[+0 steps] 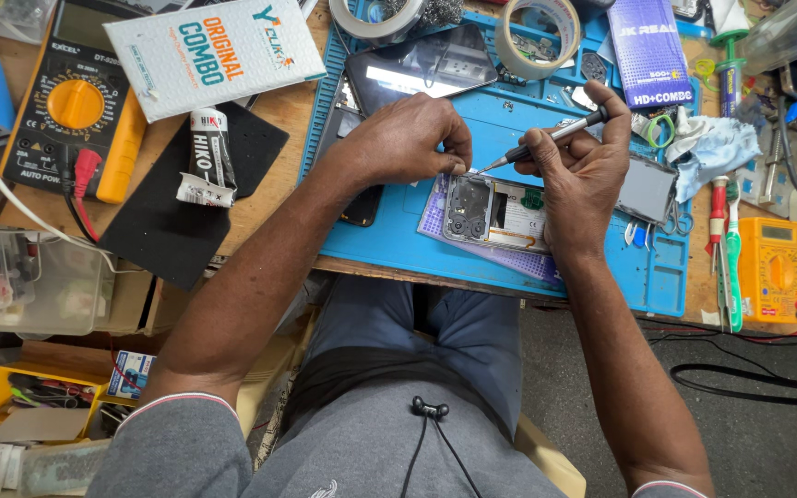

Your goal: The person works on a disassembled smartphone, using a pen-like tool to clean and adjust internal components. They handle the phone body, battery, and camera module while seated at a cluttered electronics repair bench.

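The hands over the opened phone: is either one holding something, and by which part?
The right hand grips a slim screwdriver around its handle, tip down at the opened phone. The left hand pinches at the phone's top edge, steadying it.

1. Two hands: left hand (410, 138), right hand (581, 159).
2. One screwdriver (546, 140), in the right hand.
3. One opened phone (495, 214), under both hands.
4. One blue mat (398, 242), beneath the hands.
5. Two multimeters: one (74, 111) far left of the left hand, one (770, 267) right of the right hand.
6. Two tape rolls: one (539, 35) above the right hand, one (382, 20) above the left hand.
7. One glue tube (208, 157), left of the left hand.
8. Two printed boxes: white box (217, 51) up-left of the left hand, blue box (649, 48) above the right hand.
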